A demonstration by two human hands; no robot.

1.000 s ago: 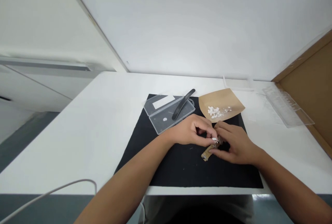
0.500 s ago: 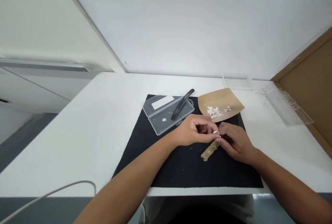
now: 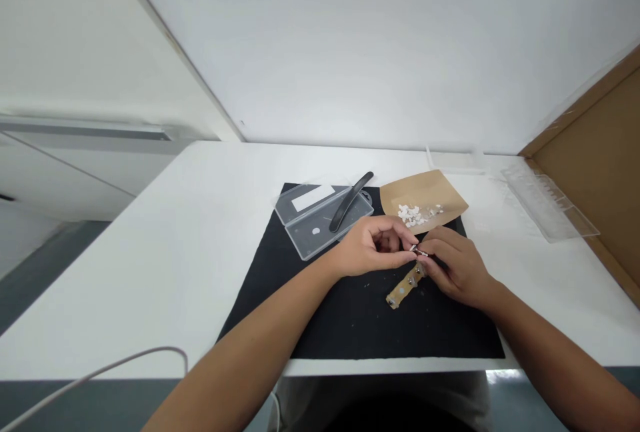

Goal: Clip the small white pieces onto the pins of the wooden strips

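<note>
My left hand (image 3: pixel 370 245) is closed in a pinch on a small white piece (image 3: pixel 413 248), seen nearly edge-on. Facing it, my right hand (image 3: pixel 456 264) pinches a small shiny metal piece (image 3: pixel 423 254). The two pieces meet or nearly meet between my fingertips; their exact contact is too small to tell. Just below lies a tan strip (image 3: pixel 406 286) with several silvery round bits on it, its upper end close to my right fingers. Behind my hands, several loose white flakes (image 3: pixel 410 215) rest on a sheet of brown paper (image 3: pixel 423 185).
A black mat (image 3: pixel 320 325) covers part of the white table (image 3: pixel 165 252). On it lies an opened clear plastic case (image 3: pixel 305 245) with a dark curved strip (image 3: pixel 350 203) across it. Clear plastic trays (image 3: pixel 550 212) stand at right beside a brown board (image 3: pixel 600 152). A white cable (image 3: pixel 125 357) hangs front left.
Both hands have risen slightly with the small pieces. The white piece has turned from showing its face to a thinner edge. More of the tan strip's upper end shows.
</note>
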